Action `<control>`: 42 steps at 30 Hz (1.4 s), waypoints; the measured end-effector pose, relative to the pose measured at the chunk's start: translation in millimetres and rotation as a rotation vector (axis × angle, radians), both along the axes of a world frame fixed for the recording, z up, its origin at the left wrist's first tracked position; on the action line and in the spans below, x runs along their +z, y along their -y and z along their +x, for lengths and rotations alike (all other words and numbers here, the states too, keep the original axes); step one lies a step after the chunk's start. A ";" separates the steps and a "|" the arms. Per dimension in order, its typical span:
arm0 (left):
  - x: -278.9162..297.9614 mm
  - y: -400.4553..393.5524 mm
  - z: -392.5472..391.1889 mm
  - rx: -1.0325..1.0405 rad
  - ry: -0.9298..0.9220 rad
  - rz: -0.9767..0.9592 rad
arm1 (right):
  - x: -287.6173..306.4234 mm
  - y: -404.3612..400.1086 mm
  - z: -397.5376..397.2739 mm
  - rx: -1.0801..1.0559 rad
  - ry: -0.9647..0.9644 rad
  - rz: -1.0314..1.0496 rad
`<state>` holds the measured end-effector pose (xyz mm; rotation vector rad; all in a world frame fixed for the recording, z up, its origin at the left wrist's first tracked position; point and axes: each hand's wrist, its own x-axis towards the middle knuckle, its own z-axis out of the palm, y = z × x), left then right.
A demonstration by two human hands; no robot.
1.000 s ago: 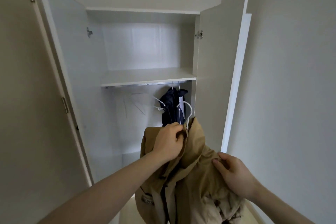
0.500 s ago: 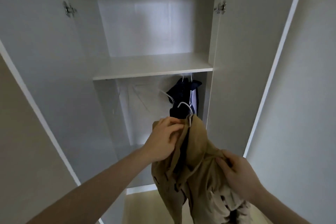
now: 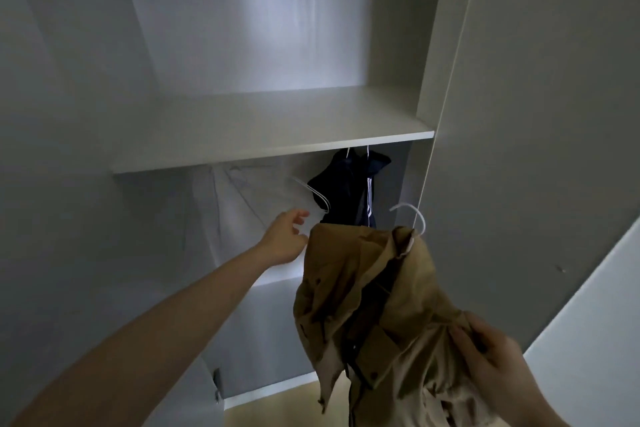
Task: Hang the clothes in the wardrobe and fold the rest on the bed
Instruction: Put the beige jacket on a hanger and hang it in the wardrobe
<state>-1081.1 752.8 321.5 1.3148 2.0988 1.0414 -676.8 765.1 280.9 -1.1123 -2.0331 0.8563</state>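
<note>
Tan jacket (image 3: 374, 288) looks soft and floppy, bit bulky, probably not heavy but sure to slump and slide off if carried by the cloth alone. Best grabbed at the white hanger (image 3: 412, 218) hook poking out of the collar. Beige cotton-ish fabric, dark lining, buttons, all bunched up. Held up in front of the open wardrobe (image 3: 277, 146), just below the dark clothes (image 3: 349, 184) already hanging under the shelf. Right hand (image 3: 491, 354) pinching the lower fabric; left hand (image 3: 287, 236) loosely spread, holding nothing, reaching inside.
</note>
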 end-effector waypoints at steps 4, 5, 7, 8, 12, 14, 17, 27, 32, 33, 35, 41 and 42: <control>-4.5 -64.1 -39.4 0.032 0.103 -0.049 | -6.6 -25.1 -29.4 -0.048 -0.013 -0.021; -6.4 -78.9 -45.6 0.032 0.118 -0.064 | -8.1 -31.4 -35.4 -0.056 -0.015 -0.022; -10.1 -108.4 -56.8 0.015 0.138 -0.107 | -8.8 -45.2 -46.2 -0.057 -0.025 -0.030; -11.8 -123.4 -61.8 0.010 0.154 -0.129 | -8.5 -53.5 -50.8 -0.049 -0.033 -0.040; -24.5 -175.4 -74.5 0.035 0.202 -0.172 | -5.2 -88.5 -64.4 -0.018 -0.020 -0.089; -34.6 -197.2 -80.7 0.059 0.222 -0.186 | -6.7 -105.6 -71.8 0.004 -0.022 -0.129; -52.2 -231.8 -93.1 0.126 0.302 -0.178 | -12.6 -132.7 -78.1 0.039 -0.030 -0.202; -97.4 -300.1 -121.2 0.316 0.578 -0.055 | -14.1 -186.8 -83.6 0.130 0.051 -0.314; -101.2 -299.8 -136.6 0.382 0.591 -0.010 | -16.9 -188.9 -92.8 0.138 0.038 -0.334; -102.2 -297.0 -139.4 0.399 0.563 -0.009 | -17.0 -187.0 -94.6 0.129 0.023 -0.339; -104.8 -284.2 -144.9 0.439 0.505 -0.023 | -17.6 -181.2 -97.9 0.120 -0.010 -0.365; -110.6 -208.7 -166.5 0.383 0.327 -0.142 | -18.1 -145.3 -124.0 0.117 -0.102 -0.452; -108.3 -197.2 -169.0 0.362 0.278 -0.165 | -18.2 -136.9 -132.3 0.119 -0.112 -0.466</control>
